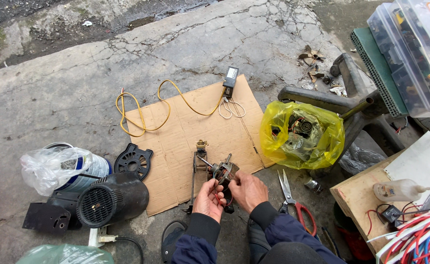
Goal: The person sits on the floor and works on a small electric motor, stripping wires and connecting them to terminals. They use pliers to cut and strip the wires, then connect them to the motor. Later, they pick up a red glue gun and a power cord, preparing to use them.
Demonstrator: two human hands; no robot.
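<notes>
A small fan motor (223, 171) with a bare metal shaft and copper windings sits over a sheet of cardboard (185, 132). My right hand (247, 189) grips the motor's body from the right. My left hand (210, 199) pinches thin red wires under the motor. Just left of the motor on the cardboard lies a dark metal bracket (198, 171) with a brass gear at its top end.
A black motor housing (110, 198) and round grille plate (134, 161) lie at the left by a bagged tin (61, 168). A yellow cord (141, 110) runs to a black capacitor (231, 78). Scissors (290, 195), a yellow bag (300, 134) and a wooden box (359, 200) stand right.
</notes>
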